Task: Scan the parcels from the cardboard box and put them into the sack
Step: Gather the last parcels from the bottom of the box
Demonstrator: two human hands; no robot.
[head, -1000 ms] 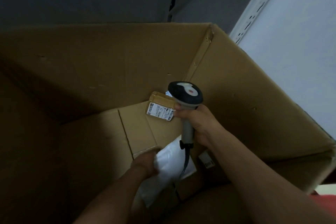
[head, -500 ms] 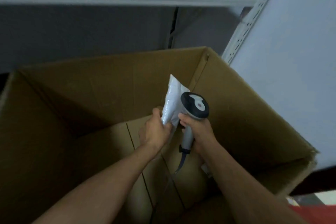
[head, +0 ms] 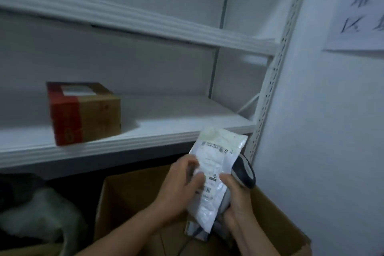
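A white plastic parcel (head: pixel 214 174) with a printed label facing me is held upright above the open cardboard box (head: pixel 128 197). My left hand (head: pixel 180 189) grips its left edge. My right hand (head: pixel 236 199) touches the parcel's right edge with the thumb while gripping the handle of a grey barcode scanner (head: pixel 245 174), whose dark head sticks out behind the parcel. The scanner's handle is mostly hidden by the parcel. At the lower left lies a pale, dim sack (head: pixel 41 214).
White metal shelving (head: pixel 145 131) stands behind the box, with a brown carton with red tape (head: pixel 85 112) on the lower shelf. A white wall (head: pixel 322 131) with a paper notice (head: pixel 361 6) stands close on the right.
Both hands rose out of the cardboard box with the white parcel, and my view tilted up to the shelves. The parcel's label side now faces me and my right thumb rests on it.
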